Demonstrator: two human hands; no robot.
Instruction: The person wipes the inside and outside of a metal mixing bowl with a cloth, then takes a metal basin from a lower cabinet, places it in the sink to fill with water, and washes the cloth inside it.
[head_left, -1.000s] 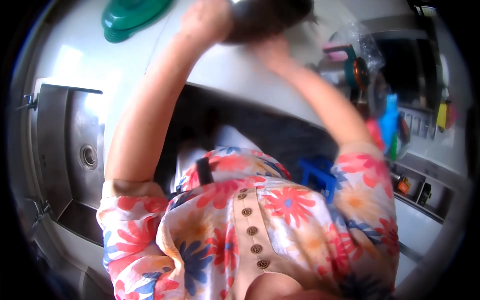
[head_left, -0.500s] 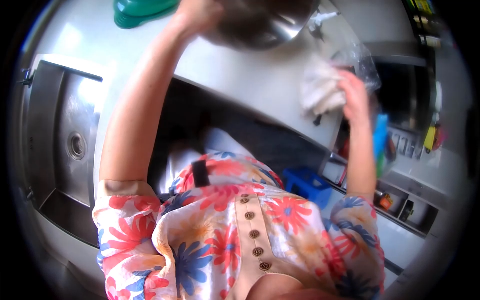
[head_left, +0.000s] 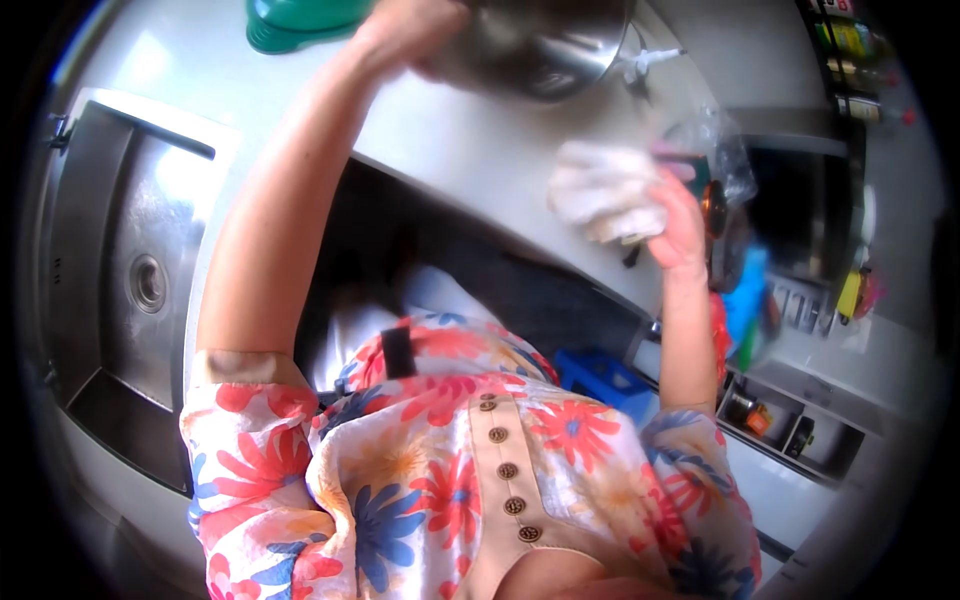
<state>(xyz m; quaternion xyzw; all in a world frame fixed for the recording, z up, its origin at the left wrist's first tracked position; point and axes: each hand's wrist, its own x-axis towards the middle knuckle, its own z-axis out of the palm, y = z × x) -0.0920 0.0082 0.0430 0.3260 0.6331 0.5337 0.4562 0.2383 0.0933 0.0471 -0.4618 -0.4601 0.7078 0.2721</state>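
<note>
My left hand (head_left: 415, 32) grips the side of a large shiny metal pot (head_left: 535, 45) at the top of the view, over the white countertop (head_left: 450, 135). The pot's upper part is cut off by the frame edge. A crumpled white cloth (head_left: 605, 190) is held in my right hand (head_left: 680, 220), to the right of the pot and below it, near the counter's front edge. The cloth and the pot are apart.
A green plastic item (head_left: 300, 22) lies at the upper left. A steel sink (head_left: 150, 285) is at the left. A blue stool (head_left: 603, 385) stands below the counter. On the right are a clear plastic bag (head_left: 735, 165), a blue item (head_left: 745, 290) and an open drawer (head_left: 790, 425).
My right hand has left the pot, taken hold of the white cloth and moved left with it. The pot has turned, so its shiny metal surface now shows.
</note>
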